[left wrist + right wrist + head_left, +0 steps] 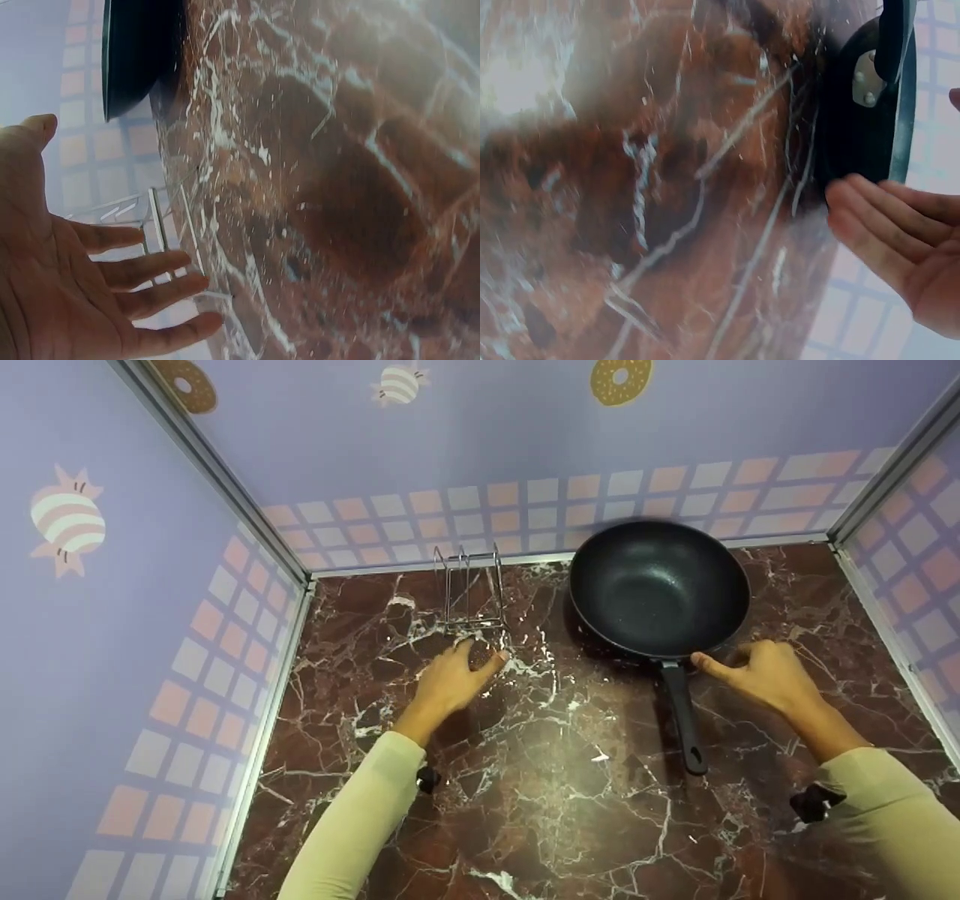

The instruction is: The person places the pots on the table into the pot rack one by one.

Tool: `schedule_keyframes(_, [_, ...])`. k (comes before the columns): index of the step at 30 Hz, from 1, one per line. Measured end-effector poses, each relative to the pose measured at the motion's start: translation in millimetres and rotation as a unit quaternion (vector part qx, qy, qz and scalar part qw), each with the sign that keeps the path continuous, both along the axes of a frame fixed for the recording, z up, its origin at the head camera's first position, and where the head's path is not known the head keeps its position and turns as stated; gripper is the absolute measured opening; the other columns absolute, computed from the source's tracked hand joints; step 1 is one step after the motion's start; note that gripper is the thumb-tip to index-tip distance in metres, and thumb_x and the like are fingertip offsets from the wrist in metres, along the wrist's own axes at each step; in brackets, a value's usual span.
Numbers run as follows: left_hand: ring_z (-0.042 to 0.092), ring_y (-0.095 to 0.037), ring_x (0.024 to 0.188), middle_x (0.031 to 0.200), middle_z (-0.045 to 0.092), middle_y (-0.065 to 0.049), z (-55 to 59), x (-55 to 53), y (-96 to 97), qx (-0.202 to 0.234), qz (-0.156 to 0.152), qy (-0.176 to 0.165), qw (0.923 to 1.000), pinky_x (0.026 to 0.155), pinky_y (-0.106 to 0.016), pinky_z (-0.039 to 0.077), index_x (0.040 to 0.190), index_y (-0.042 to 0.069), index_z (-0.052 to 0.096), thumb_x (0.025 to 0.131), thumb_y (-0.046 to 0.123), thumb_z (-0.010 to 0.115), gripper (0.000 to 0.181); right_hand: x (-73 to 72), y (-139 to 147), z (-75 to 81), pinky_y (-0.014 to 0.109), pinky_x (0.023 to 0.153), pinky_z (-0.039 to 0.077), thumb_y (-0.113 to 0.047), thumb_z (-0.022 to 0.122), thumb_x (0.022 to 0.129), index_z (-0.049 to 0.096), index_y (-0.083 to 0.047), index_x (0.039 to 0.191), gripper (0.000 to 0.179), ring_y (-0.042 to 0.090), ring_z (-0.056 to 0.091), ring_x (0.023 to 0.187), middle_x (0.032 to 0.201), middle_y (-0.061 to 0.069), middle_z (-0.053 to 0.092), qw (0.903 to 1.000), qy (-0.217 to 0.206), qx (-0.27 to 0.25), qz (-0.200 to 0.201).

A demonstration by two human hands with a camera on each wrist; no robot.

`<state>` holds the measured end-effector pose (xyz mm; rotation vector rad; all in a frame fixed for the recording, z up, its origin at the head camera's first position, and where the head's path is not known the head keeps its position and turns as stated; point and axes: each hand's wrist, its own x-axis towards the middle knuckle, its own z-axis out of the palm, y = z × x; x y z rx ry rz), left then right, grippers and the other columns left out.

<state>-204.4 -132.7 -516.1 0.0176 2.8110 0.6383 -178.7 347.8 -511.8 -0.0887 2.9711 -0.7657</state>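
A black wok [652, 585] with a long black handle [681, 720] stands at the back right of the marbled surface. My right hand [765, 675] is beside its lower right rim, thumb close to where the handle joins. In the right wrist view the fingers [885, 225] extend nearly straight by the wok's outer wall [855, 142]. A shiny wire rack [472, 592] is at the back, left of the wok. Just in front of it my left hand [454, 675] reaches with thumb and fingers spread. In the left wrist view, its fingers [157, 292] overlap the rack's wires and grip nothing.
The brown marbled surface [555, 810] is bounded by a purple back wall [487, 442] with pink and white squares, a left wall [135, 622] and a right wall [919, 555]. A black device [816, 804] is on the right wrist, another [427, 780] on the left.
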Motion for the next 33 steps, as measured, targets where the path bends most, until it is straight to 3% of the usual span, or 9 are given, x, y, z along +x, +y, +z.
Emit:
schedule_keyframes(3, [0.056, -0.05, 0.15, 0.162, 0.058, -0.025, -2.0, 2.0, 6.6, 0.032, -0.006, -0.013, 0.9994, 0.126, -0.066, 0.045, 0.17, 0.01, 0.042, 0.101, 0.09, 0.037, 0.106, 0.3, -1.2, -5.1, 0.041, 0.075, 0.066, -0.07, 0.064, 0.103, 0.078, 0.007, 0.114, 0.08, 0.026, 0.08, 0.073, 0.085, 0.015, 0.084, 0.9903, -0.097, -0.1, -0.001])
schedule_keyframes(6, [0.06, -0.047, 0.146, 0.157, 0.064, -0.023, -4.9, 3.9, 13.4, 0.063, -0.007, -0.024, 0.9977, 0.126, -0.062, 0.047, 0.166, 0.009, 0.047, 0.102, 0.087, 0.04, 0.101, 0.5, -3.7, -10.4, 0.043, 0.085, 0.071, -0.062, 0.065, 0.107, 0.062, 0.019, 0.139, 0.088, 0.028, 0.086, 0.088, 0.105, 0.024, 0.084, 0.9586, -0.184, -0.217, -0.011])
schedule_keyframes(9, [0.06, -0.045, 0.148, 0.157, 0.065, -0.018, -8.3, 5.5, 20.5, 0.102, -0.004, -0.033, 0.9942, 0.128, -0.06, 0.045, 0.163, 0.009, 0.053, 0.104, 0.083, 0.043, 0.095, 1.1, -7.5, -16.0, 0.045, 0.086, 0.071, -0.05, 0.066, 0.11, 0.054, 0.024, 0.14, 0.081, 0.027, 0.085, 0.088, 0.103, 0.024, 0.083, 0.9155, -0.242, -0.321, -0.025])
schedule_keyframes(13, [0.063, -0.042, 0.145, 0.153, 0.069, -0.017, -10.4, 9.1, 30.3, 0.145, -0.007, -0.043, 0.9885, 0.128, -0.059, 0.045, 0.157, 0.011, 0.061, 0.107, 0.078, 0.044, 0.085, 1.8, -12.2, -22.0, 0.044, 0.087, 0.071, -0.042, 0.062, 0.114, 0.056, 0.018, 0.131, 0.063, 0.019, 0.082, 0.083, 0.093, 0.008, 0.081, 0.8656, -0.295, -0.403, -0.032])
schedule_keyframes(18, [0.075, -0.035, 0.108, 0.121, 0.078, -0.022, -9.6, 13.1, 45.7, 0.201, -0.027, -0.064, 0.9771, 0.105, -0.054, 0.059, 0.141, 0.011, 0.073, 0.11, 0.073, 0.044, 0.074, 0.5, -17.5, -25.8, 0.037, 0.088, 0.07, -0.042, 0.058, 0.115, 0.059, 0.008, 0.129, 0.052, 0.018, 0.082, 0.091, 0.099, 0.006, 0.082, 0.8376, -0.325, -0.438, -0.021])
schedule_keyframes(20, [0.073, -0.031, 0.094, 0.11, 0.078, -0.023, -9.5, 15.5, 52.1, 0.241, -0.031, -0.086, 0.9662, 0.093, -0.048, 0.062, 0.135, 0.008, 0.075, 0.111, 0.07, 0.045, 0.073, -0.6, -21.1, -26.6, 0.038, 0.094, 0.069, -0.043, 0.057, 0.115, 0.058, 0.009, 0.134, 0.055, 0.023, 0.084, 0.1, 0.107, 0.011, 0.084, 0.8288, -0.333, -0.449, -0.016])
schedule_keyframes(22, [0.075, -0.033, 0.095, 0.113, 0.079, -0.024, -9.4, 18.7, 59.4, 0.277, -0.029, -0.11, 0.9541, 0.088, -0.046, 0.063, 0.13, 0.005, 0.075, 0.112, 0.068, 0.046, 0.072, -1.4, -25.0, -27.9, 0.042, 0.1, 0.068, -0.043, 0.058, 0.115, 0.054, 0.011, 0.139, 0.059, 0.027, 0.084, 0.105, 0.112, 0.015, 0.084, 0.8181, -0.341, -0.463, -0.017])
schedule_keyframes(28, [0.074, -0.043, 0.125, 0.138, 0.074, -0.027, -13.6, 28.8, 86.8, 0.357, -0.022, -0.182, 0.9157, 0.11, -0.054, 0.061, 0.15, 0.004, 0.065, 0.111, 0.068, 0.05, 0.077, -3.6, -35.2, -33.4, 0.045, 0.102, 0.067, -0.039, 0.061, 0.115, 0.055, 0.012, 0.135, 0.055, 0.027, 0.085, 0.101, 0.108, 0.018, 0.085, 0.7813, -0.362, -0.507, -0.043])
schedule_keyframes(33, [0.073, -0.044, 0.13, 0.145, 0.07, -0.028, -20.8, 37.8, 113.0, 0.407, -0.035, -0.217, 0.8867, 0.113, -0.056, 0.06, 0.155, -0.002, 0.057, 0.113, 0.064, 0.047, 0.079, -5.1, -40.1, -37.9, 0.042, 0.095, 0.069, -0.034, 0.065, 0.113, 0.065, 0.007, 0.122, 0.042, 0.027, 0.086, 0.093, 0.101, 0.019, 0.085, 0.7557, -0.366, -0.538, -0.072])
